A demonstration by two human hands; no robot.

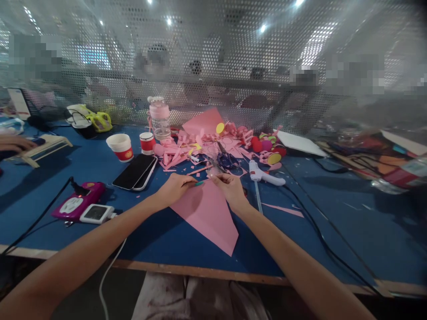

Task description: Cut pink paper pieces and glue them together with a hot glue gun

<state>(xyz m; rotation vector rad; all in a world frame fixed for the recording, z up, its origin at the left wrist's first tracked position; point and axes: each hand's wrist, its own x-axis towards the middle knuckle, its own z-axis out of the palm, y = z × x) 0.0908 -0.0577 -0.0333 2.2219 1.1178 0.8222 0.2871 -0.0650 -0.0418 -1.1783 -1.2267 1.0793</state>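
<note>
Pink paper [207,213] on the blue table [150,246], at my 12; forearms [110,232] angled in from 7 and 5. Left hand [175,189] at its 11, fingers bent over the far edge — can't tell if clamped (thumb hidden). Right hand [231,191] at its 1 — thumb and index pinched on that edge. Glue gun [260,173] at my 1.

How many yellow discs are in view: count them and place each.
2: a yellow disc toward the back of the pink scraps, and another just beyond the glue gun. Scraps may hide more.
</note>
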